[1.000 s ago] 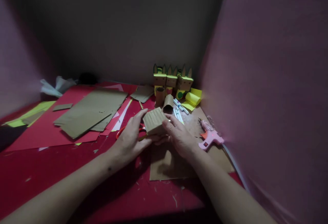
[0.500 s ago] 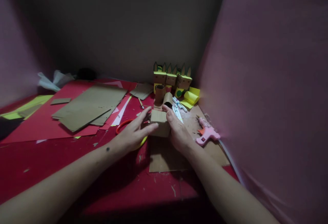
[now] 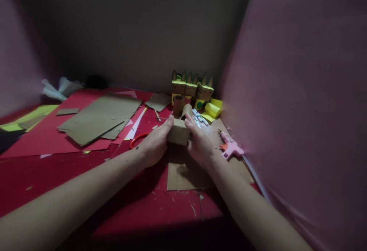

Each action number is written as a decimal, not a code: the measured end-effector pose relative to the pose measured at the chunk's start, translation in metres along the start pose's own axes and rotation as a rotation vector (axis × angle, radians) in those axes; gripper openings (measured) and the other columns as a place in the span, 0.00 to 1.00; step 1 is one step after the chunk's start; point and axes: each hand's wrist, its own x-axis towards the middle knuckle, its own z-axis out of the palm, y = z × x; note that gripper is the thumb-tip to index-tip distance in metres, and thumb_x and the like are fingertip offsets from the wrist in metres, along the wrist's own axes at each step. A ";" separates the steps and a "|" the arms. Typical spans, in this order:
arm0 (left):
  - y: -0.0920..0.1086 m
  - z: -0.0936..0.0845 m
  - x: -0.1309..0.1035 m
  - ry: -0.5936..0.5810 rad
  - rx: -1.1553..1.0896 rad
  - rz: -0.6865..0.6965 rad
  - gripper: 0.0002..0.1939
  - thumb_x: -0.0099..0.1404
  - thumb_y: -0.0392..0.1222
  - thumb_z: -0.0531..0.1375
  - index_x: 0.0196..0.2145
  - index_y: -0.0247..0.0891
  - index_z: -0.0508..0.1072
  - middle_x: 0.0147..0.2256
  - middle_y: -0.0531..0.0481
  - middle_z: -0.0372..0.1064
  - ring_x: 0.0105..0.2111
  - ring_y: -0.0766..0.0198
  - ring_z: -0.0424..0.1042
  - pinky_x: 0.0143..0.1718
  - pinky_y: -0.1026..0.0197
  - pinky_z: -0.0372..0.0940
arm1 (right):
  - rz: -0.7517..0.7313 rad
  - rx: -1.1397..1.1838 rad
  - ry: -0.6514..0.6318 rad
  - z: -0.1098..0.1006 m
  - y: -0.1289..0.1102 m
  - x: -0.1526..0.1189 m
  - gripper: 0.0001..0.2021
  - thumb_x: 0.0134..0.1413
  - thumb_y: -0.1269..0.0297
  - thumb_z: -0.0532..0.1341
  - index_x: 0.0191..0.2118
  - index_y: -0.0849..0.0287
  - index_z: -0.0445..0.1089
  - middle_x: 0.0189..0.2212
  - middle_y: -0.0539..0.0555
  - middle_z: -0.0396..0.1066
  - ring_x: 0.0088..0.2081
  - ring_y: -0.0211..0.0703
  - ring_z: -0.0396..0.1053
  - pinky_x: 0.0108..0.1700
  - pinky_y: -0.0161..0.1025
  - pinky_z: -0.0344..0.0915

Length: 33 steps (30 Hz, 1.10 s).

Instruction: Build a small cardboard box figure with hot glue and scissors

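A small cardboard box (image 3: 178,133) is held up between both hands, over a flat cardboard sheet (image 3: 183,178). My left hand (image 3: 156,142) grips the box's left side, thumb near its top edge. On the opposite side, my right hand (image 3: 200,142) is closed on it, thumb by the upper right corner. Red-handled scissors (image 3: 139,139) lie partly hidden behind my left hand. Just beyond the box are two cardboard tubes, one upright (image 3: 178,105) and one lying tilted (image 3: 187,110).
Cardboard figures with pointed ears (image 3: 190,86) stand at the back. Markers (image 3: 200,117), curled yellow paper (image 3: 213,109) and a pink glue gun (image 3: 231,147) lie to the right. Cardboard pieces (image 3: 100,117) rest on red paper (image 3: 51,140) at left. A pink wall (image 3: 301,90) bounds the right.
My left hand has moved in from loosely beside the box to wrap its left side. The box has tilted and risen slightly, and now shows more of its front face.
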 end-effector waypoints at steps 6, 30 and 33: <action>0.014 -0.012 0.001 0.006 -0.062 -0.107 0.37 0.65 0.62 0.67 0.66 0.45 0.68 0.49 0.41 0.80 0.44 0.52 0.79 0.44 0.55 0.72 | 0.121 0.160 -0.010 -0.007 -0.002 -0.008 0.34 0.39 0.60 0.77 0.56 0.52 0.72 0.47 0.53 0.80 0.54 0.50 0.76 0.63 0.46 0.66; 0.028 -0.010 -0.015 0.072 0.169 0.185 0.12 0.61 0.50 0.71 0.41 0.47 0.85 0.46 0.49 0.83 0.49 0.53 0.78 0.53 0.54 0.70 | -0.302 -0.171 -0.007 -0.014 -0.003 -0.016 0.10 0.55 0.64 0.70 0.41 0.41 0.84 0.50 0.48 0.79 0.59 0.50 0.70 0.65 0.50 0.62; 0.027 -0.009 -0.015 0.080 0.154 0.204 0.10 0.61 0.49 0.71 0.40 0.48 0.85 0.46 0.50 0.83 0.50 0.54 0.78 0.54 0.54 0.69 | -0.330 -0.166 -0.021 -0.014 -0.003 -0.016 0.09 0.57 0.63 0.69 0.41 0.40 0.84 0.50 0.48 0.80 0.60 0.49 0.70 0.68 0.51 0.59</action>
